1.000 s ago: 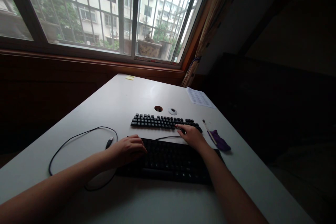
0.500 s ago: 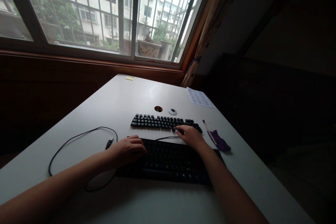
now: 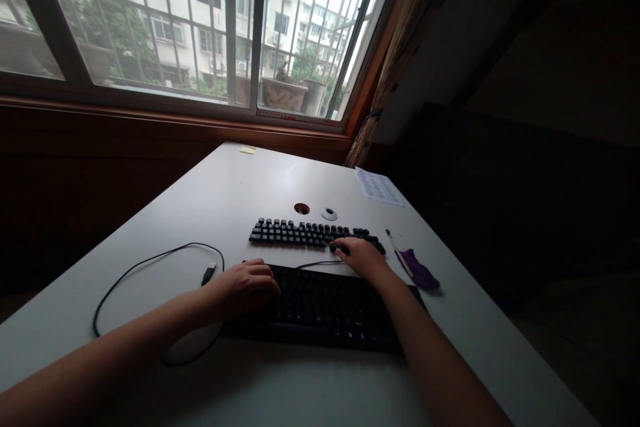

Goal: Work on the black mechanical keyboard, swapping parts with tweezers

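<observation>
The black keyboard (image 3: 320, 310) lies flat on the white desk (image 3: 175, 213), its long side facing the person, and the rest is placed from it. On its left end lies the left hand (image 3: 247, 283), fingers close together and bent downward; the palm side is hidden, so I cannot tell whether they grip the edge or simply rest there. The right hand (image 3: 363, 257) reaches past the far side of the keyboard, its forearm crossing over the right end. Its thumb and forefinger are drawn narrow, with a small dark piece (image 3: 333, 248) at the tips; whether they hold it I cannot tell.

Just beyond the keyboard, dark keycaps (image 3: 295, 233) stand in long rows, and the right hand covers part of their nearer right portion. To the left of the keyboard a thin black cord (image 3: 145, 257) makes a wide loop, with a USB plug (image 3: 209, 272) near the left hand. Right of the keyboard a slim stick (image 3: 399, 250) with a dark tip lies partly over a purple cloth (image 3: 423, 273). Farther beyond the keyboard are a round hole (image 3: 302, 209), a white ring (image 3: 325, 215) beside it and a printed sheet (image 3: 380, 187)
</observation>
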### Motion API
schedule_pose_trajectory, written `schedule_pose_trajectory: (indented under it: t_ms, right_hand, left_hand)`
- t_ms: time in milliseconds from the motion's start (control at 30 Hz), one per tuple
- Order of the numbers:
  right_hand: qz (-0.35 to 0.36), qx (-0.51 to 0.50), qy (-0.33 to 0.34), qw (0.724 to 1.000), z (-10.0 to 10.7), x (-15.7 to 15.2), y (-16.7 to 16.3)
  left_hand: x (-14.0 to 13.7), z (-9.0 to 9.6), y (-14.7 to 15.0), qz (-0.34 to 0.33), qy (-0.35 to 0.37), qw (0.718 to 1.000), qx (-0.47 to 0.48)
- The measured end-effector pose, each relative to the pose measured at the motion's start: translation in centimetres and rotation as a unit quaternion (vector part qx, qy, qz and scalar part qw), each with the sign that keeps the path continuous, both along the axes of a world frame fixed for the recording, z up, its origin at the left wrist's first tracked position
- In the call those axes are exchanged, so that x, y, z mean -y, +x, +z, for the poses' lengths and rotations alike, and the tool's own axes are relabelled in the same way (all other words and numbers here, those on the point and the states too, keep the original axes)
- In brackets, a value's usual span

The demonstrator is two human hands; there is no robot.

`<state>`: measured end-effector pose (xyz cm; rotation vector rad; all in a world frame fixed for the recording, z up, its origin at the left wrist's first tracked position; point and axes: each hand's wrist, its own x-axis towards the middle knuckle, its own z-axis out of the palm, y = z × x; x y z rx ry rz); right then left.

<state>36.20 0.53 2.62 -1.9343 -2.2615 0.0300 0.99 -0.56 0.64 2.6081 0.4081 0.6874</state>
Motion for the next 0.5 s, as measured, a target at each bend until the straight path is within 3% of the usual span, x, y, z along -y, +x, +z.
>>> schedule_pose_trajectory:
  t_ms: [500]
  right_hand:
    - [-0.043,0.02,0.013,0.999,0.26,0.22,-0.36]
  left_hand:
    - [0.07,0.06,0.09,-0.001,0.007,1.0,0.005]
